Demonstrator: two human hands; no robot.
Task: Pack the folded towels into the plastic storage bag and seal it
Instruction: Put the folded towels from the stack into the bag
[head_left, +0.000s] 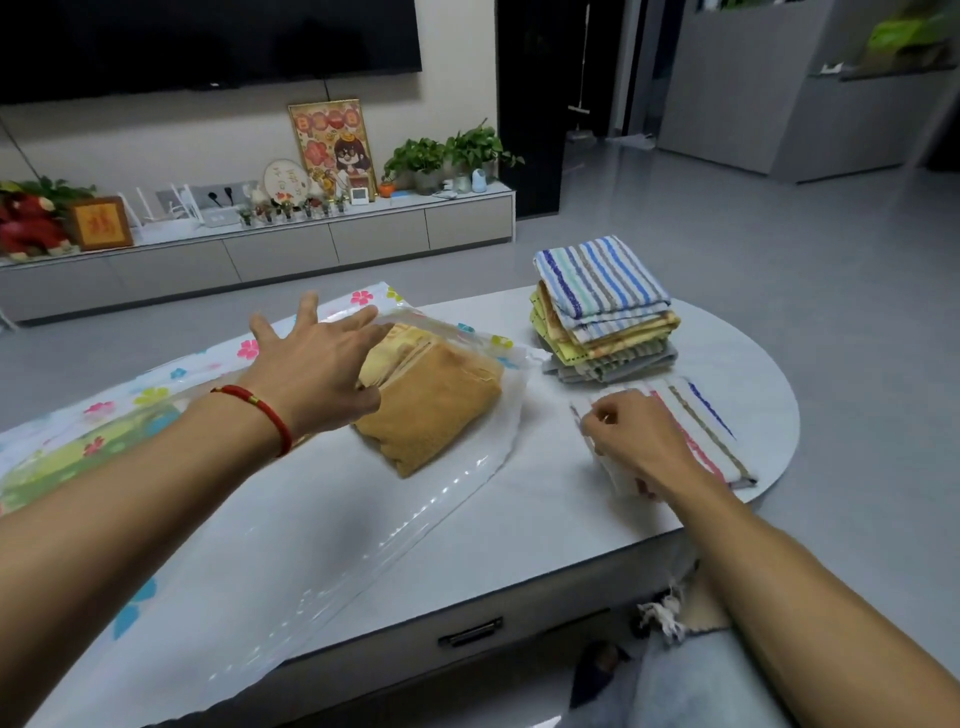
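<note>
Now your left hand (317, 364) is spread wide, fingers on the plastic storage bag (291, 509) over the tan towel (431, 410) inside; your right hand (634, 441) pinches a striped towel (696, 421) on the surface (545, 525), near the stack (602, 306).

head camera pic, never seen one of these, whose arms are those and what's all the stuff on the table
The single picture comes from a camera worn on a person's head, looking down and forward, so the arms are that person's own. No machine here. The left hand, fingers spread, lifts the mouth of a clear flowered plastic bag lying on the white table; tan towels are already inside. The right hand grips a folded striped towel lying flat on the table. Behind it stands a stack of more folded towels, waiting.
</note>
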